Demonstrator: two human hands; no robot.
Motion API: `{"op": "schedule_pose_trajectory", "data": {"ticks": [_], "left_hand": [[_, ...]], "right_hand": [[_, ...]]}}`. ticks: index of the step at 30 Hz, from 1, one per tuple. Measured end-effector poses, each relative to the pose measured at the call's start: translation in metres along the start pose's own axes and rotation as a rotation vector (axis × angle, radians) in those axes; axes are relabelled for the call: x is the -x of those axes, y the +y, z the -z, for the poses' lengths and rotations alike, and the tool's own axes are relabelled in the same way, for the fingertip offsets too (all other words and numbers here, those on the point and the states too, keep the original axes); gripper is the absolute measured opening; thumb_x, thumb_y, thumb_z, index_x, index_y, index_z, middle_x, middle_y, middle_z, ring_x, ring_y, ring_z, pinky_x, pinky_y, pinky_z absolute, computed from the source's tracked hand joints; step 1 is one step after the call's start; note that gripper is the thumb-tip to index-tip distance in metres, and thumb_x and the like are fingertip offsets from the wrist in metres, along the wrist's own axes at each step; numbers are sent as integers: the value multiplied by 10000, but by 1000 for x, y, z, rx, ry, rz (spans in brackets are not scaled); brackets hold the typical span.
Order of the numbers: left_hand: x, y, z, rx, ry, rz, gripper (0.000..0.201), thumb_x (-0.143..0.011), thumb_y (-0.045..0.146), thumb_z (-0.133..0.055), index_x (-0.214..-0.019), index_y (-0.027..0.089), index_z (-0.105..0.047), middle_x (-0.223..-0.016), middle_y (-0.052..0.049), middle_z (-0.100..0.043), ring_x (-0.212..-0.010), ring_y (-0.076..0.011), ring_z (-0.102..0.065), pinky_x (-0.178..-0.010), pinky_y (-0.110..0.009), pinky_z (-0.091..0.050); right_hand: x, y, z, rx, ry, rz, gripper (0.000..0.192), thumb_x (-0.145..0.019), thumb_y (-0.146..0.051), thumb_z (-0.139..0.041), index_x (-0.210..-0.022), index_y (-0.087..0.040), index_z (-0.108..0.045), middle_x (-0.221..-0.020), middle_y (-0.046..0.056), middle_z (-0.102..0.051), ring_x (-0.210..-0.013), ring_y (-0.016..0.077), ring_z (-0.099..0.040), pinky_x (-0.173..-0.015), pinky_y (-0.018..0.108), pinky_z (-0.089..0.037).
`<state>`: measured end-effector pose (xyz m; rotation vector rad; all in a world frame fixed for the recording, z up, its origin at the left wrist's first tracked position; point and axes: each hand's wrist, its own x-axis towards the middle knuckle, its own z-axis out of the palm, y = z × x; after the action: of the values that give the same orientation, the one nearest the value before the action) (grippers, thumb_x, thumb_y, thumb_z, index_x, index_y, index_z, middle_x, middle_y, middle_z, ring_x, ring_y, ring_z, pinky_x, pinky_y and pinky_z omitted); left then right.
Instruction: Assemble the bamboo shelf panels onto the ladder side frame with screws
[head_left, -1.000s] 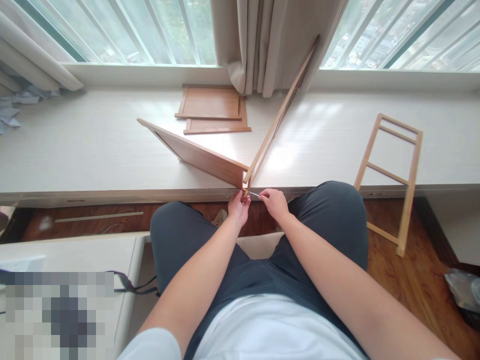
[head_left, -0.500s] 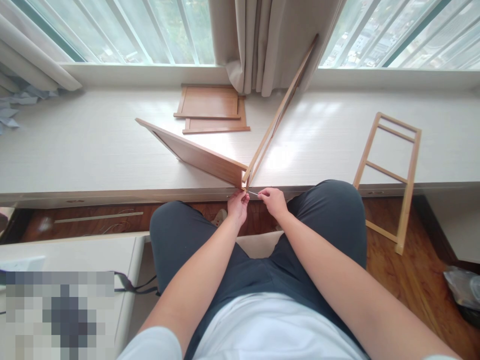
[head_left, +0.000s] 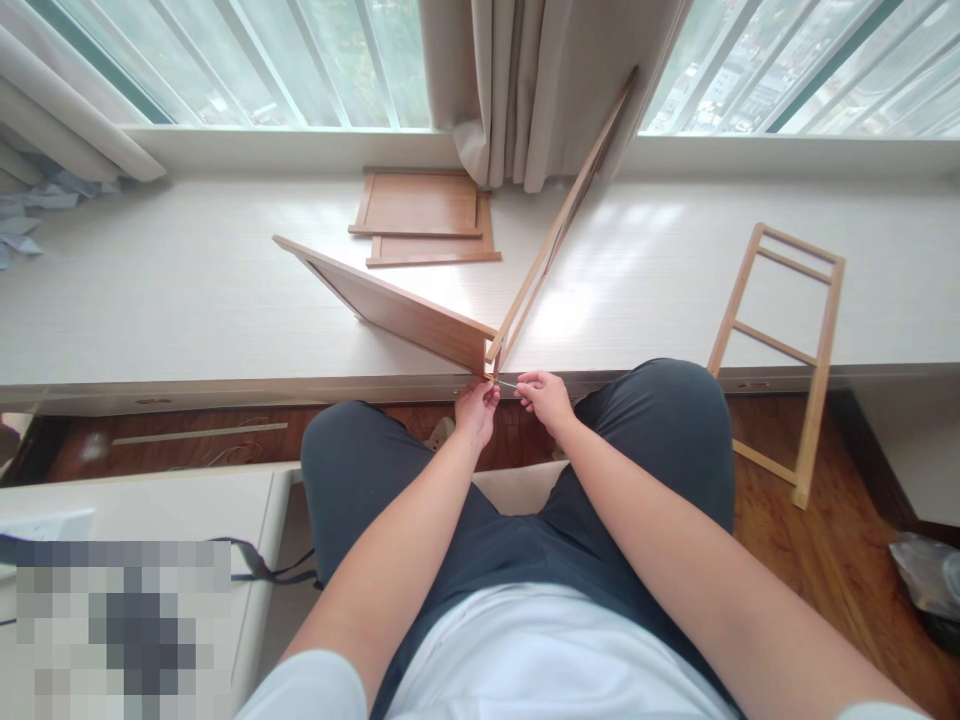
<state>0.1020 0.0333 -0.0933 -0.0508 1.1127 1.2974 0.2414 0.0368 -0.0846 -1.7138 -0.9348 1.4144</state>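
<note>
A wooden panel (head_left: 397, 305) and a long wooden frame (head_left: 559, 235) meet at a corner by the front edge of the white ledge. At that corner my left hand (head_left: 476, 408) is closed, its fingers pinching the lower end of the wood. Coming from the right, my right hand (head_left: 545, 397) pinches a thin metal rod (head_left: 506, 384), perhaps a hex key or screwdriver. The rod points left and reaches the corner by my left fingertips. What its tip touches is too small to make out.
On the white ledge (head_left: 187, 290), two smaller wooden panels (head_left: 420, 205) lie overlapped. A ladder-like wooden frame (head_left: 776, 343) leans against the ledge's edge at right. A beige curtain (head_left: 510, 90) hangs behind. A white table (head_left: 255, 510) stands at lower left, a plastic bag (head_left: 926, 570) at right.
The fingers of my right hand have shifted slightly around the metal rod. My left hand and the wooden pieces stay in place.
</note>
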Motion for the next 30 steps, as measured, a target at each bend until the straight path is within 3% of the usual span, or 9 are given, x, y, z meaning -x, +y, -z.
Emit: {"op": "schedule_pose_trajectory", "data": {"ticks": [5, 8, 14, 23, 30], "left_hand": [[0, 0, 0, 3, -6, 0, 165, -744, 1, -738, -768, 140, -653, -732, -18, -673, -646, -74, -620, -604, -165, -507], [0, 0, 0, 5, -6, 0, 167, -740, 4, -741, -764, 143, -652, -724, -17, -673, -645, -77, -621, -603, -167, -506], [0, 0, 0, 3, -12, 5, 162, -741, 3, -733, -755, 138, -646, -732, -20, -683, -640, -75, -620, -611, -172, -502], [-3, -1, 3, -21, -39, 36, 169, -739, 39, -759, -772, 148, -634, -855, -79, -750, -681, -97, -648, -619, -204, -466], [-4, -3, 2, -15, -37, 18, 193, -740, 26, -754, -770, 159, -617, -805, -58, -737, -772, -138, -698, -725, -242, -497]], "right_hand": [[-1, 0, -1, -93, 10, -19, 234, -776, -196, -700, -951, -197, -546, -661, -6, -710, -489, 100, -571, -435, 165, -430], [0, 1, -1, -122, 11, -30, 202, -778, -196, -694, -893, -194, -528, -655, 9, -709, -487, 97, -571, -436, 163, -427], [0, 3, -3, -158, 37, -21, 328, -743, -232, -735, -976, -215, -504, -636, -22, -700, -467, 105, -564, -417, 158, -401], [1, 2, -3, -183, 45, -10, 277, -743, -206, -737, -921, -211, -526, -616, -15, -695, -461, 100, -549, -404, 156, -394], [2, 0, -5, -191, 53, -12, 193, -766, -153, -700, -885, -200, -556, -608, -13, -694, -452, 93, -541, -398, 154, -387]]}}
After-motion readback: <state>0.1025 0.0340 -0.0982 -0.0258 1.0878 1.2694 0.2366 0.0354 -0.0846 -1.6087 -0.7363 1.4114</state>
